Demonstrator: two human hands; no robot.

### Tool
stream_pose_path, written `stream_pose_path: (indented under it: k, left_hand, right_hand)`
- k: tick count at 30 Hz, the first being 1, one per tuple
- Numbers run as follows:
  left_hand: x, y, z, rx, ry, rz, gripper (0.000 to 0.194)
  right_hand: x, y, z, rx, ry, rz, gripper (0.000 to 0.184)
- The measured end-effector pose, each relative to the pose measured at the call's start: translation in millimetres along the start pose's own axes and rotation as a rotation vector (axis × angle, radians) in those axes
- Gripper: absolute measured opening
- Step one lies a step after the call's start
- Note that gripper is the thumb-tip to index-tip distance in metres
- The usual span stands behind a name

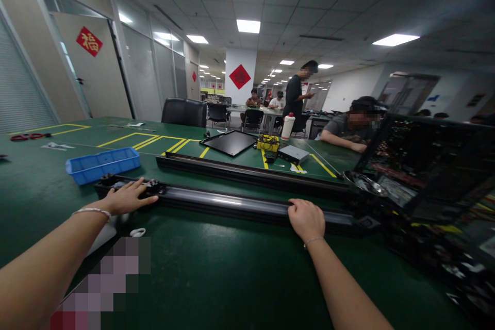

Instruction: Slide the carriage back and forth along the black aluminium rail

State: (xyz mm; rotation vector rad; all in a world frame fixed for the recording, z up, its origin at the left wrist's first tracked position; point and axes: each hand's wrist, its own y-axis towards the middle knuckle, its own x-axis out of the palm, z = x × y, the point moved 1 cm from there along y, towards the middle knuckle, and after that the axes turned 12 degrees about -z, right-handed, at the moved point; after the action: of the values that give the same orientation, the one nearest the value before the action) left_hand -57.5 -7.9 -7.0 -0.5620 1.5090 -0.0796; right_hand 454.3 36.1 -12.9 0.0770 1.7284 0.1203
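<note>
A long black rail (232, 203) with a shiny grey channel along its top lies across the table in front of me. My left hand (129, 197) rests flat on the rail's left end, fingers spread, beside small dark fittings (153, 185). Farther right, my right hand (308, 219) curls over the near edge of the same rail; its fingertips are partly hidden. Behind it, roughly parallel, lies a second long black rail (232, 171). Just beyond my left hand is a blue plastic bin (103, 165).
A large black-framed machine (429, 165) stands at the right, with a round metal dish (365, 184) beside it. Farther back are a black panel (231, 143), a yellow block (268, 143), a silver box (294, 154) and a white bottle (288, 127). Another person (351, 129) leans on the table.
</note>
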Motion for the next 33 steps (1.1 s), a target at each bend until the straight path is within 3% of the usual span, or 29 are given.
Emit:
stream_pose_path:
  k: [10, 16, 23, 28, 33]
  left_hand:
    - [-1.2, -9, 9, -0.009, -0.069, 0.018, 0.088]
    - [4.9, -6, 11, 0.113, -0.029, 0.119, 0.087]
    - [4.1, -2, 7, 0.203, 0.012, 0.082, 0.103]
    - [8.0, -2, 13, 0.182, 0.004, 0.154, 0.102]
    - [7.0, -2, 15, 0.195, -0.005, 0.147, 0.101]
  right_hand:
    - [0, 0, 0, -0.009, 0.0, 0.012, 0.039]
    - [0, 1, 0, 0.002, -0.013, 0.005, 0.038]
    - [-1, -1, -1, 0.003, -0.011, -0.006, 0.039]
    - [-3, -2, -1, 0.0, -0.006, -0.015, 0.04]
    - [-2, -1, -1, -0.001, -0.005, -0.015, 0.04]
